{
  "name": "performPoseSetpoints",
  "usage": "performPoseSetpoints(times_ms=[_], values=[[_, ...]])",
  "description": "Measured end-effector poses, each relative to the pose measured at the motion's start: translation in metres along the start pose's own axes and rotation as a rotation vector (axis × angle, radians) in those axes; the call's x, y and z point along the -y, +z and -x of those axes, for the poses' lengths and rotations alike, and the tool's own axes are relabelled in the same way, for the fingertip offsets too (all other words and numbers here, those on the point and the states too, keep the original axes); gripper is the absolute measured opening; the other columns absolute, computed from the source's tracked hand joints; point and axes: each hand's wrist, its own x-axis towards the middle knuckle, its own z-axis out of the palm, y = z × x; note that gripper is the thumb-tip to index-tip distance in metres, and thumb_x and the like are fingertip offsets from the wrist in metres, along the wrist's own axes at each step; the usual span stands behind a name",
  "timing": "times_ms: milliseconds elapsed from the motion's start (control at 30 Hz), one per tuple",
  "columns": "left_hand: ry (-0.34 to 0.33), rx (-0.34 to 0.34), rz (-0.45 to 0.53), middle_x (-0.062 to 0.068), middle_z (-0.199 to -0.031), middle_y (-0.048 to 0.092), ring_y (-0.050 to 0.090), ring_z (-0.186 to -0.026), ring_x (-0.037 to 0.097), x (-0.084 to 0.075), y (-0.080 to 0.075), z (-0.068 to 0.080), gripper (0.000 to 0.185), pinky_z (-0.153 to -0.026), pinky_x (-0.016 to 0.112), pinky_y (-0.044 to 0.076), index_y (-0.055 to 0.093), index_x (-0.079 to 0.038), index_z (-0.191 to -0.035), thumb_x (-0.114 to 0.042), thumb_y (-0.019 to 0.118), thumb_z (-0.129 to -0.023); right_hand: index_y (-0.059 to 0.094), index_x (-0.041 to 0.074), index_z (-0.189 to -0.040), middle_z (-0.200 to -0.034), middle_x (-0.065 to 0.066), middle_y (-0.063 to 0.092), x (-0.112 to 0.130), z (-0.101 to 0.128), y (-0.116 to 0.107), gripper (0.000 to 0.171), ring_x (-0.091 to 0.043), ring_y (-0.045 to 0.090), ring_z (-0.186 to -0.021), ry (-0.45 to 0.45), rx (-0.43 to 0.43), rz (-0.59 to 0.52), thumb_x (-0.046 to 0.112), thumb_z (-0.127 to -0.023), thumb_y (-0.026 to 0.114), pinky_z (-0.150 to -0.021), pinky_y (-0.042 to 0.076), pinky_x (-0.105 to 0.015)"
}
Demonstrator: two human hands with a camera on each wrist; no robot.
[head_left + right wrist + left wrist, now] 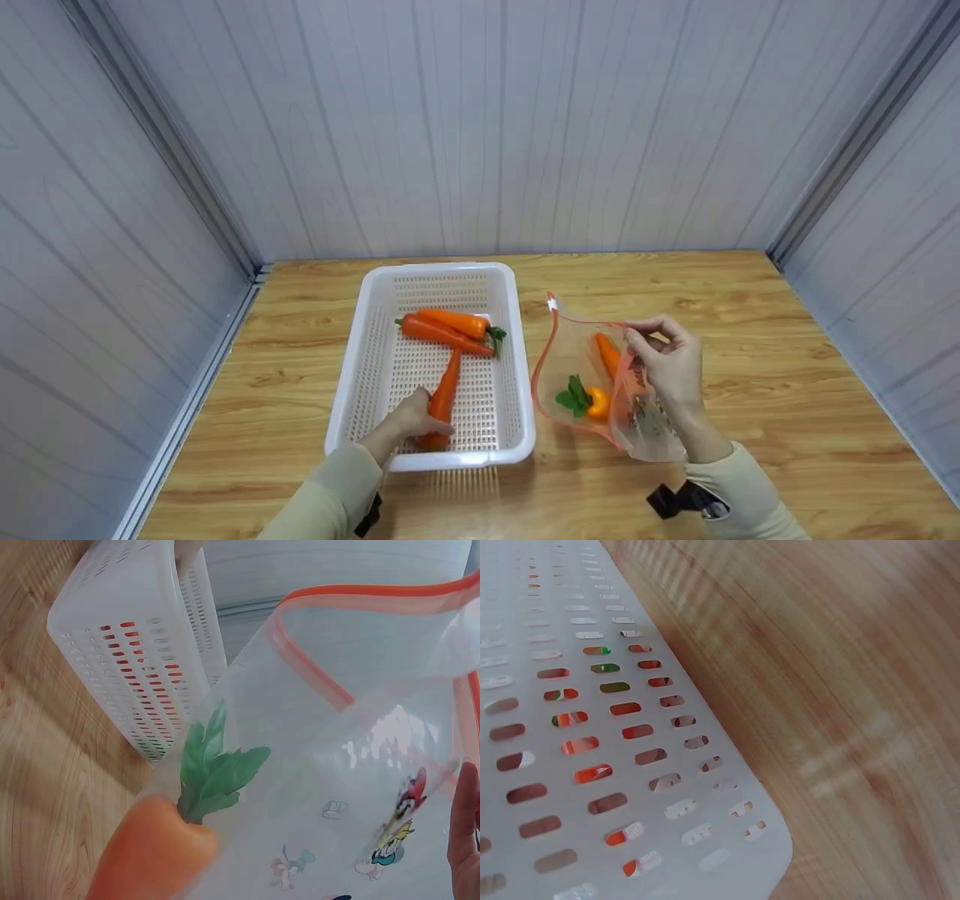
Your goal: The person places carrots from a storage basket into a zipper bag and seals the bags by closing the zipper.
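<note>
Your left hand (411, 420) is inside a white slotted basket (517, 360) at the middle of a wooden table (787, 360). Its fingers curl around the thick end of an orange carrot (444, 394), which lies on the basket floor with its tip pointing toward twelve o'clock. Two more carrots (446, 328) lie side by side across the far part of the basket, at twelve o'clock from the held one, their green tops toward three o'clock.

At three o'clock from the basket, just beside it, your right hand (670, 367) pinches the orange zip edge of a clear plastic bag (559, 360), holding its mouth open toward the basket. A carrot in the bag (606, 352) shows through the plastic, its green leaves (573, 395) near the bag's lower edge. In the right wrist view the leaves (214, 769) sit close up, with cartoon prints (397, 829) on the bag wall. The left wrist view shows only the basket's wall (592, 727) and table.
</note>
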Motion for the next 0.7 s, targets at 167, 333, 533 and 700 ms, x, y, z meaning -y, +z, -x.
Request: performPoseSetpoints(times_ms=[167, 333, 533, 700], values=[[0.001, 0.002, 0.007, 0.009, -0.085, 0.052, 0.052, -0.075, 0.021, 0.000, -0.001, 0.002, 0.053, -0.067, 0.033, 0.048, 0.044, 0.000, -0.105, -0.014, 0.076, -0.065, 0.056, -0.017, -0.087, -0.066, -0.015, 0.057, -0.006, -0.002, -0.003, 0.015, -0.017, 0.051, -0.044, -0.018, 0.002, 0.004, -0.005, -0.079, 0.061, -0.033, 0.038, -0.022], [-0.015, 0.001, 0.013, 0.010, -0.085, 0.053, 0.053, -0.073, 0.021, -0.003, -0.003, 0.004, 0.050, -0.064, 0.032, 0.049, 0.046, 0.000, -0.106, -0.016, 0.074, -0.068, 0.060, -0.011, -0.091, -0.067, -0.018, 0.057, -0.058, -0.015, -0.030, 0.013, -0.021, 0.052, -0.044, -0.121, 0.085, -0.038, -0.003, -0.081, 0.060, -0.029, 0.034, -0.025], [-0.018, 0.000, 0.013, 0.009, -0.083, 0.053, 0.053, -0.068, 0.020, -0.009, -0.011, 0.008, 0.050, -0.058, 0.030, 0.047, 0.049, 0.002, -0.108, -0.023, 0.070, -0.071, 0.060, -0.010, -0.092, -0.068, -0.019, 0.058, -0.054, -0.015, -0.029, 0.012, -0.020, 0.052, -0.045, -0.135, 0.124, -0.119, -0.007, -0.080, 0.058, -0.029, 0.031, -0.023], [0.012, 0.017, 0.039, 0.011, -0.085, 0.053, 0.055, -0.067, 0.020, -0.013, -0.020, 0.011, 0.053, -0.056, 0.030, 0.050, 0.049, 0.006, -0.112, -0.023, 0.068, -0.072, 0.059, -0.013, -0.087, -0.065, -0.022, 0.055, -0.011, -0.003, -0.005, 0.012, -0.017, 0.052, -0.043, -0.070, 0.039, -0.019, -0.004, -0.079, 0.061, -0.030, 0.035, -0.023]])
